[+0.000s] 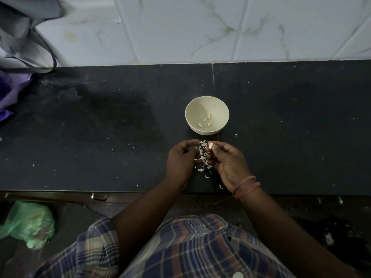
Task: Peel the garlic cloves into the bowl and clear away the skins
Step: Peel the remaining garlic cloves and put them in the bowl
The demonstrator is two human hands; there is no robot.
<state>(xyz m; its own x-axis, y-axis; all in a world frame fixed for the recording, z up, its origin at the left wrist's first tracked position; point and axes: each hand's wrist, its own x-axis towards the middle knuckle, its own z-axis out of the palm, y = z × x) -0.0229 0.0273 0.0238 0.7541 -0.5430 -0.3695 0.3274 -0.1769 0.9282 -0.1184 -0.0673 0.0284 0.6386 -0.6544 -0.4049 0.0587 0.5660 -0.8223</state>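
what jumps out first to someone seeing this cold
A pale bowl stands mid-counter with four peeled cloves in it. Just in front, the right hand pinches another clove above a heap of white skins, with the left hand beside it.

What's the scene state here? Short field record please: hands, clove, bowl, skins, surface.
right hand: pinches a peeled clove at its fingertips, just short of the bowl
left hand: fingers curled beside the skins; cannot tell whether it holds anything
bowl: cream, upright on the counter, beyond both hands
cloves in bowl: four, peeled
skins: loose pile on the counter between the hands, a few flakes scattered nearer the edge
counter: dark stone, white specks across it
green bag: on the floor, lower left
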